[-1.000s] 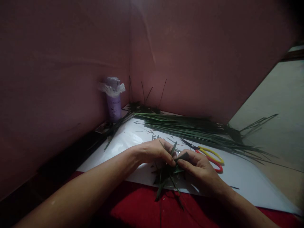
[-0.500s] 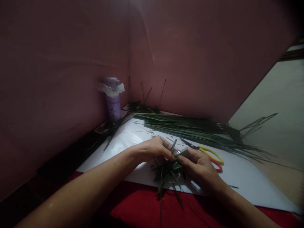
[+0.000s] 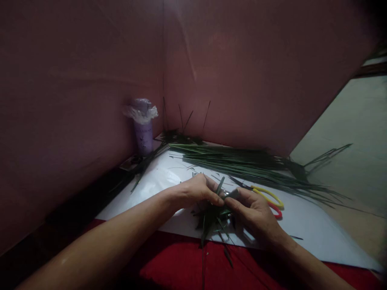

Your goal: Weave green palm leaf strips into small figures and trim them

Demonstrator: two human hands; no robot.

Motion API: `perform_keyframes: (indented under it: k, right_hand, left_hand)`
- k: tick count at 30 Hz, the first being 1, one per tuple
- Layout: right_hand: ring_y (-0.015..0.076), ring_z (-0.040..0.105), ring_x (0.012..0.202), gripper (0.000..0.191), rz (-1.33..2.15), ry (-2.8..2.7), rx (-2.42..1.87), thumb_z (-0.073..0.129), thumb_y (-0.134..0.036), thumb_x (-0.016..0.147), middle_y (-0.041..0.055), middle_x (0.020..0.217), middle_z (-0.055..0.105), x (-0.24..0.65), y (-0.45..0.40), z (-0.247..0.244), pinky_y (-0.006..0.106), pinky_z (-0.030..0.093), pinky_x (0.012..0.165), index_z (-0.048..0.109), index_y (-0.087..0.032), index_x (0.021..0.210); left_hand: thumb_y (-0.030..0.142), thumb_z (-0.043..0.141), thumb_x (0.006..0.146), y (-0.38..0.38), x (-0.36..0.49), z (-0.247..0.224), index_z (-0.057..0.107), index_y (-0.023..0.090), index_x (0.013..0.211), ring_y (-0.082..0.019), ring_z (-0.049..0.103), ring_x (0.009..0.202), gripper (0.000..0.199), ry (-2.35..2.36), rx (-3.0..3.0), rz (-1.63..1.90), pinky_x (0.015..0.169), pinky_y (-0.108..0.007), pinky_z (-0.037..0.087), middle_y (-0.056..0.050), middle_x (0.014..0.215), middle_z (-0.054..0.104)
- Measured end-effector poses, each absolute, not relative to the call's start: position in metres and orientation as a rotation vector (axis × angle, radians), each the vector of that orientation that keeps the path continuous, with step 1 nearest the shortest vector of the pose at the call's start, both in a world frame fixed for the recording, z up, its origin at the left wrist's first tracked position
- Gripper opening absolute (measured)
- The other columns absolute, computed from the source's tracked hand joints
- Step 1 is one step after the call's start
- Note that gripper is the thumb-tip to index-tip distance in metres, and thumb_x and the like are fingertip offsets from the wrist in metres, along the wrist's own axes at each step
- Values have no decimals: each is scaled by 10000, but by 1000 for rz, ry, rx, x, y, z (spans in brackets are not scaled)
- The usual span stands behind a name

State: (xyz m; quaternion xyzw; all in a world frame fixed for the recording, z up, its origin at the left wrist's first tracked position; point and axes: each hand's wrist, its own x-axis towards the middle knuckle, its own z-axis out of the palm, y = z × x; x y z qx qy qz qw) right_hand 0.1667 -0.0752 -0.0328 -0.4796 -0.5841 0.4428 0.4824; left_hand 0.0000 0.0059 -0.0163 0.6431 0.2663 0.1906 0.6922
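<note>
Between my two hands is a bunch of dark green leaf strips, its loose ends hanging toward the front edge of a white sheet. My left hand pinches the strips from the left, thumb and fingers closed. Close beside it, my right hand grips a leaf strip between thumb and fingers. How the strips cross at the fingertips is partly hidden. Scissors with yellow and red handles lie just behind my right hand, their dark blades pointing left.
A pile of long green leaves stretches across the back of the sheet. At the back left stands a purple bottle with clear plastic around its top. Pink walls rise behind. Red cloth lies in front, with leaf scraps scattered about.
Both hands stay almost in place. The strip at my right fingertips has tilted slightly and been drawn closer to my left thumb.
</note>
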Motion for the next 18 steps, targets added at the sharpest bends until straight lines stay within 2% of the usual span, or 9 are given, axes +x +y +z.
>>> perform_keyframes:
  k: [2, 6, 9, 14, 18]
  right_hand:
    - [138, 528, 615, 246, 1068, -1430, -1168, 658, -397, 726, 8, 666, 603, 166, -76, -32, 243, 420, 553, 587, -164, 691]
    - [96, 432, 460, 326, 926, -1317, -1249, 620, -489, 726, -35, 521, 496, 169, -74, -27, 212, 352, 424, 571, -173, 661]
    - [100, 430, 468, 336, 726, -1186, -1324, 591, -509, 738, -24, 549, 502, 176, -70, -23, 212, 349, 410, 590, -174, 713]
    - [121, 471, 498, 268, 660, -1277, -1486, 567, -445, 764, -21, 581, 511, 191, -60, -25, 244, 395, 463, 568, -180, 721]
    - [157, 533, 595, 140, 425, -1778, -1692, 496, -273, 777, 7, 663, 588, 200, -55, -23, 273, 396, 566, 600, -186, 740]
  left_hand:
    - [156, 704, 507, 5, 0, -14, 637, 124, 651, -84, 488, 486, 162, 607, 1439, 428, 514, -216, 380, 24, 543, 570]
    - [165, 696, 512, 4, -2, -5, 638, 121, 645, -81, 474, 492, 152, 598, 1431, 465, 519, -219, 361, 24, 540, 555]
    - [163, 692, 509, 4, -4, 2, 647, 109, 658, -85, 484, 517, 165, 607, 1415, 515, 537, -224, 359, 9, 560, 564]
    - [160, 688, 497, 5, -3, 3, 636, 104, 638, -83, 470, 507, 160, 633, 1419, 525, 531, -232, 348, 9, 550, 550]
    - [165, 691, 494, 7, -2, -1, 622, 113, 629, -79, 459, 496, 160, 643, 1417, 526, 519, -230, 339, 21, 539, 536]
